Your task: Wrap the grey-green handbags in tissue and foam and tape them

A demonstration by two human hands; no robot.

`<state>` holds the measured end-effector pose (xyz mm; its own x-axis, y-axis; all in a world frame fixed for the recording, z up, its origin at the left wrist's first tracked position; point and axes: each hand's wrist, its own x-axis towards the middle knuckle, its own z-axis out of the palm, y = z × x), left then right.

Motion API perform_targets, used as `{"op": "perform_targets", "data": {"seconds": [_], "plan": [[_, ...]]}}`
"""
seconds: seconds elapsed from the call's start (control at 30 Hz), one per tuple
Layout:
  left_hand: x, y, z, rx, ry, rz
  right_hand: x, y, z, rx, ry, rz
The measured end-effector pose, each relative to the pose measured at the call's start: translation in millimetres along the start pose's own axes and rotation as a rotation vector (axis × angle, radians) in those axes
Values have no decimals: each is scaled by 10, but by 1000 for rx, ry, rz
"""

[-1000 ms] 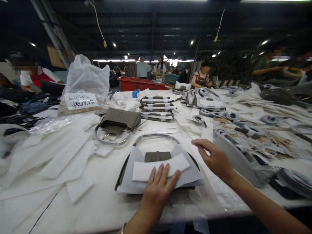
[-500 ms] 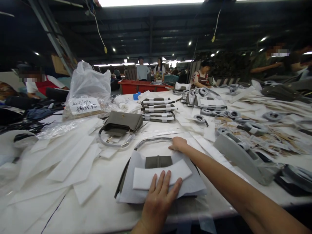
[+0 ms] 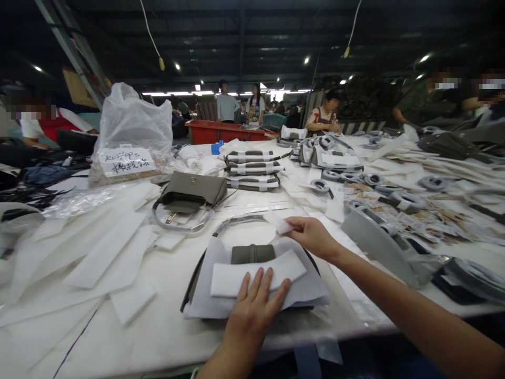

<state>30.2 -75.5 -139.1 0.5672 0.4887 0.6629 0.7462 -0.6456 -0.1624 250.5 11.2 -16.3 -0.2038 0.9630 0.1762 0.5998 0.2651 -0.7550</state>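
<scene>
A grey-green handbag (image 3: 192,289) lies flat before me on the table, a thin white sheet (image 3: 205,268) spread over its front. Its flap (image 3: 252,254) shows above a folded white foam strip (image 3: 229,279). My left hand (image 3: 252,310) rests on that strip with fingers spread. Beyond the bag, its wrapped handle (image 3: 232,222) arches away from me. My right hand (image 3: 311,234) pinches a small white piece of wrapping (image 3: 283,226) at the handle's right part; whether it is foam or paper I cannot tell.
Another grey-green handbag (image 3: 193,190) lies behind to the left. Wrapped bags (image 3: 252,168) are stacked at the back. White foam sheets (image 3: 102,258) cover the left; coiled wrapped straps (image 3: 406,202) and tags lie right. A clear bag (image 3: 134,121) stands at back left. Co-workers sit around.
My right hand has drawn back slightly to the right from the handle, and a white piece now shows in its fingers. My left hand stays on the foam strip. The view has shifted a little.
</scene>
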Motion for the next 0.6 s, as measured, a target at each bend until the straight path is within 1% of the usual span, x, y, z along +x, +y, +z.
{"op": "perform_targets", "data": {"seconds": [0.13,0.2,0.27,0.33,0.4,0.47,0.6], "plan": [[57,-52,-106,8,-74,59,-568,13,33,-173,-63,-348],[83,-80,-163,4,-102,90,-818,54,99,-253,-42,-505],[100,-98,-204,-9,-115,87,-1024,81,181,-318,18,-621],[107,-104,-228,-27,-143,68,-1181,92,257,-379,70,-677],[107,-102,-242,-46,-179,47,-1292,106,320,-438,92,-696],[105,-98,-251,-70,-199,33,-1361,147,375,-480,100,-707],[114,-91,-275,-102,-184,24,-1422,279,477,-507,142,-753]]}}
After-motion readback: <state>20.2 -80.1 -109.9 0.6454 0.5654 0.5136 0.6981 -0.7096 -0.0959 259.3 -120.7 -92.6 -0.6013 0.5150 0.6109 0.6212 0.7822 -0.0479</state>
